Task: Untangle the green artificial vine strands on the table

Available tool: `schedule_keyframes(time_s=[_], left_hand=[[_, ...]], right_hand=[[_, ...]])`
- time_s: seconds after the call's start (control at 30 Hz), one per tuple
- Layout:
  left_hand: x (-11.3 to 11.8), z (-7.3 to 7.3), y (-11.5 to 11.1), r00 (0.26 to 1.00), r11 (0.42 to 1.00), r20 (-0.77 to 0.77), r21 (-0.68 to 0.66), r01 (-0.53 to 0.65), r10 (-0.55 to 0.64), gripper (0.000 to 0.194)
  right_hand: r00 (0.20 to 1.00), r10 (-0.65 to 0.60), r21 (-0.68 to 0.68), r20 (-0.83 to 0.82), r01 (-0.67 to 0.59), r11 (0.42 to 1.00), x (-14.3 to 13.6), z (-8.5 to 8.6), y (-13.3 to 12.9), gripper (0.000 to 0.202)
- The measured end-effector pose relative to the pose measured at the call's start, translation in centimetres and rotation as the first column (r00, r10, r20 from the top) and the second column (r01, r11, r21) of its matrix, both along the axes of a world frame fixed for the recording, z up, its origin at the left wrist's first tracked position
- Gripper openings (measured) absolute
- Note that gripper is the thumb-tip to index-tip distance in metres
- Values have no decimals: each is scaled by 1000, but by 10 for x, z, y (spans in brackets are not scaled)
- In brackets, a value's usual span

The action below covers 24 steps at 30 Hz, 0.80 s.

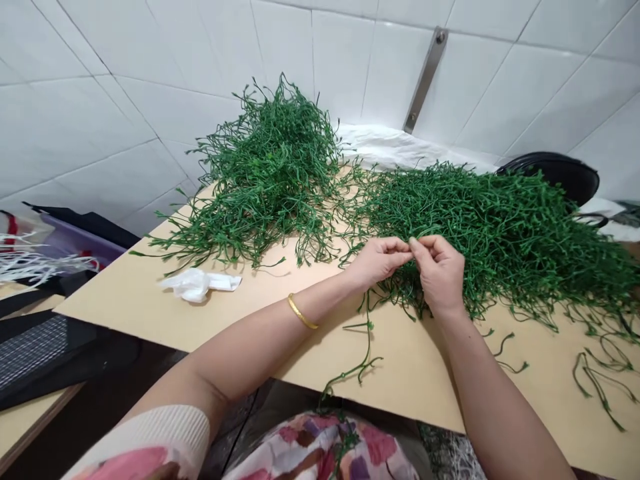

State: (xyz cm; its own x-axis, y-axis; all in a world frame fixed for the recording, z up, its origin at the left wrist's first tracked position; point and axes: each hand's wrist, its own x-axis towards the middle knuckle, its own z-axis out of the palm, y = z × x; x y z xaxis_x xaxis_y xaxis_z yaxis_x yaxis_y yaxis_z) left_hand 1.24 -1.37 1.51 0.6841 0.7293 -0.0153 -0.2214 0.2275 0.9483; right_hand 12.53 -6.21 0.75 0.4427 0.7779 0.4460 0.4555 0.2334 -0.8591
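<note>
Grn strands [480,220] under/beyond fingertips [417,247] (pinched tog.)

I count two hands of my own, one left hand [383,261] and one right hand [444,273], and one bangle [302,313]. There are two heaps, one left heap [283,150] and one right heap [465,227]; their green strands [505,207] are too many and too tangled for me to number. I see one table [135,303], one tissue [196,285], one round black thing [555,175], and one metal bar [425,83] with two screws [440,37]. The white strings [43,265] I cannot count.
</note>
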Motion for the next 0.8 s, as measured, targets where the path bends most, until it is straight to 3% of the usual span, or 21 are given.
schedule_keyframes(time_s=[0.07, 0.13, 0.27, 0.4, 0.57, 0.7, 0.8], left_hand=[[-1, 0, 2, 999, 1000, 26, -10, -29, 29, 14], [-3, 2, 7, 996, 997, 61, -58, -57, 60, 16], [-11, 9, 16, 983, 984, 153, -158, -81, 106, 12], [-19, 22, 22, 976, 974, 146, -183, -133, 160, 8], [-27, 54, 23, 978, 981, 84, -11, -191, 192, 10], [-21, 81, 16, 979, 973, 8, 114, -202, 203, 16], [0, 102, 6, 982, 972, -29, 146, -181, 187, 14]], right_hand=[[969, -152, 63, 197, 142, 988, 5, 2, -1, 22], [882, -272, 86, 384, 259, 962, 11, 3, -2, 17], [711, -336, 133, 618, 327, 936, 18, -1, -5, 38], [575, -268, 197, 773, 184, 963, 13, -9, -8, 34], [395, -67, 105, 916, -76, 992, -9, -14, -14, 24], [369, 9, 70, 929, -198, 978, -21, -15, -15, 20], [368, 25, 62, 929, -223, 973, -25, -15, -15, 20]])
